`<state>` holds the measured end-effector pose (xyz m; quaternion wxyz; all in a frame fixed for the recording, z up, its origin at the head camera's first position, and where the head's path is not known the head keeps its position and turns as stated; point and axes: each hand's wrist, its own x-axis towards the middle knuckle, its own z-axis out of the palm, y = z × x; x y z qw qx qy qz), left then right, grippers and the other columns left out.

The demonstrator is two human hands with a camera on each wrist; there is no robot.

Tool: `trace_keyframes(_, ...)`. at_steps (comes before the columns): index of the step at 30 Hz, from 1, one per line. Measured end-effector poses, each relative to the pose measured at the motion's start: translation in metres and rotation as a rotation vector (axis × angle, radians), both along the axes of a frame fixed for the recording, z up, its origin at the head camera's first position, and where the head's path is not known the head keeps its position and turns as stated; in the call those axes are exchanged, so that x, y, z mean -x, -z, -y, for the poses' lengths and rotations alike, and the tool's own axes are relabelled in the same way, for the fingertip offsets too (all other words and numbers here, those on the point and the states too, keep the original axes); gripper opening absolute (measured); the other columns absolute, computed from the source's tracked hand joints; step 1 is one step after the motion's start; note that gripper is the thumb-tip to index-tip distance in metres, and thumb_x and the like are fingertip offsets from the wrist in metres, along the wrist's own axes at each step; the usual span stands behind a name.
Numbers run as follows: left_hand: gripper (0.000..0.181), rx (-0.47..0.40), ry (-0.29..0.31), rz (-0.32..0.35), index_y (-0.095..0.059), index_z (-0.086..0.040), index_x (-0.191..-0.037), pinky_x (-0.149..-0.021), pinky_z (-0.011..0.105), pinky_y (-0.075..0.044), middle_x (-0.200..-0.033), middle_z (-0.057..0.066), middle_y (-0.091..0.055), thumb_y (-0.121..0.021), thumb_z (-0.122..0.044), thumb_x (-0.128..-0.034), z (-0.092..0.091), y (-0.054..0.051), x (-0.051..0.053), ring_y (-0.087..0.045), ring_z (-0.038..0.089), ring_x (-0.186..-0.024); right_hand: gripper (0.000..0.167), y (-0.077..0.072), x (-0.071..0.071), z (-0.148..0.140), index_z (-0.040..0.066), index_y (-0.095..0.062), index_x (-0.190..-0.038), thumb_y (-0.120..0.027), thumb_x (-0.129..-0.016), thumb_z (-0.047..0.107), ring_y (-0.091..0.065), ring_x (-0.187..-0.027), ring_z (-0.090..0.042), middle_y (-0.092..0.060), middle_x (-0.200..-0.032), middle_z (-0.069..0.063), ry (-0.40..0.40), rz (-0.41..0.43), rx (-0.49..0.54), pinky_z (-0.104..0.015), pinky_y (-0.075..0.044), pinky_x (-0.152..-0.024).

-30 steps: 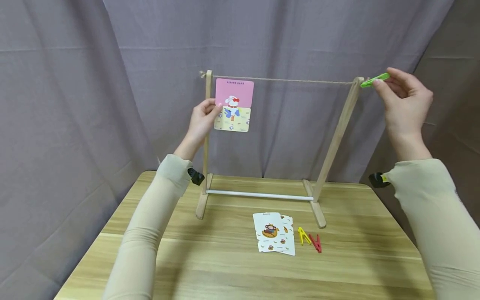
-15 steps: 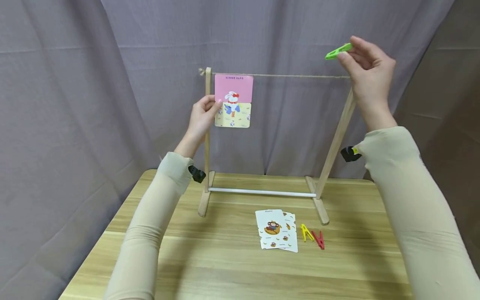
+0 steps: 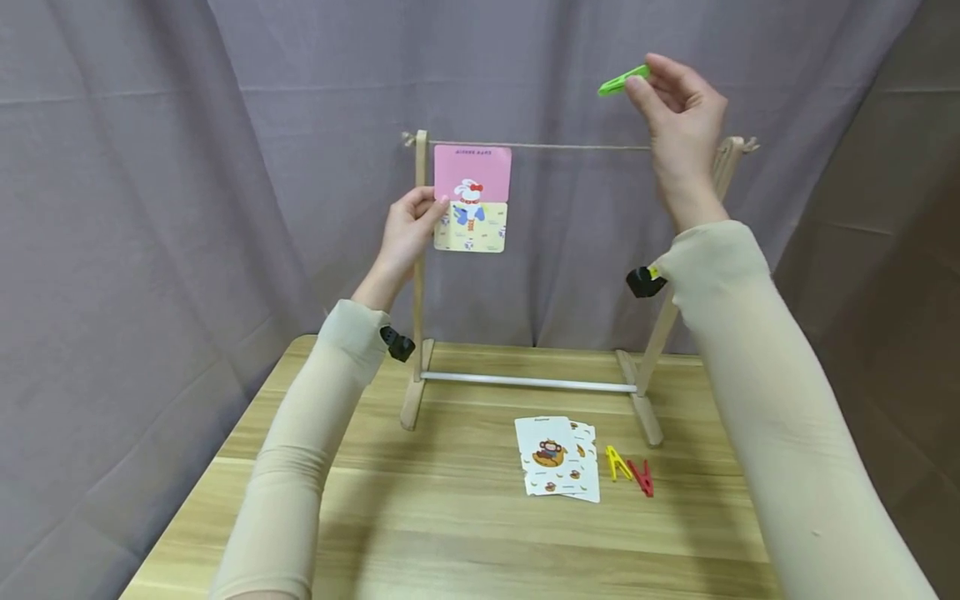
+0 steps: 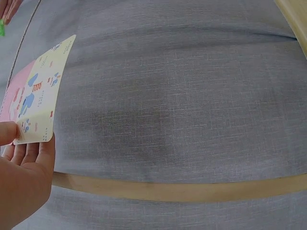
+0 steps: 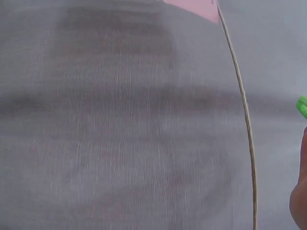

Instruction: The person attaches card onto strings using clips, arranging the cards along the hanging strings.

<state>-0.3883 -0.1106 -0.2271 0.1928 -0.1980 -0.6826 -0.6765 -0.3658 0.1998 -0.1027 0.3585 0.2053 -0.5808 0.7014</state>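
Observation:
In the head view my left hand (image 3: 410,227) pinches the left edge of a pink and yellow card (image 3: 472,227) printed with a white rabbit. The card's top edge lies at the twine (image 3: 570,147), near the left post; whether they touch I cannot tell. Above the twine, toward the right, my right hand (image 3: 686,121) pinches a green clothespin (image 3: 624,81) between thumb and fingertips. The left wrist view has the thumb in front of the card (image 4: 41,91) and the fingers behind it. Only a bit of the clothespin (image 5: 301,106) enters the right wrist view.
A wooden frame with a left post (image 3: 420,275), a right post (image 3: 658,333) and a white crossbar (image 3: 525,382) stands on the wooden table (image 3: 450,533). Before it lie two overlapping white cards (image 3: 547,454), a yellow clothespin (image 3: 617,463) and a red clothespin (image 3: 642,478). A grey curtain (image 3: 337,167) hangs behind.
My right hand has carried the green clothespin left and upward, from beside the right post to above the twine. The left hand keeps the card in nearly the same place.

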Motion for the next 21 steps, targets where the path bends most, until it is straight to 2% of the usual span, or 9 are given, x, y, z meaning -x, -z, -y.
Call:
trace_keyframes(5,0.028,0.005,-0.003,-0.011,-0.062,0.002,-0.122,-0.082,0.030,-0.054,-0.110,0.018,-0.070,-0.059,-0.019,-0.1033,0.001,0.000,0.001,-0.066,0.020,-0.092,0.034,-0.004,0.007,0.019,0.001,-0.074,-0.114,-0.084,-0.082,0.006,-0.066,-0.097,-0.015,-0.073,-0.100,-0.003,-0.040,-0.015,0.018,-0.022,-0.049,-0.095)
trace_keyframes(14,0.027,0.010,0.002,-0.019,-0.061,0.003,-0.121,-0.083,0.030,-0.054,-0.110,0.019,-0.070,-0.058,-0.017,-0.1037,0.006,0.000,-0.001,-0.066,0.020,-0.093,0.033,-0.004,0.015,0.047,0.001,-0.071,-0.121,-0.076,-0.090,0.011,-0.066,-0.100,-0.012,-0.073,-0.113,-0.005,-0.014,0.020,-0.140,-0.021,-0.049,-0.096)
trace_keyframes(21,0.026,0.001,-0.008,-0.003,-0.062,0.003,-0.121,-0.082,0.030,-0.055,-0.108,0.018,-0.070,-0.059,-0.016,-0.1034,0.008,-0.001,-0.002,-0.066,0.020,-0.092,0.033,-0.006,0.022,0.061,0.001,-0.071,-0.120,-0.077,-0.090,0.011,-0.067,-0.094,-0.009,-0.073,-0.116,-0.007,-0.039,0.071,-0.182,-0.020,-0.050,-0.093)
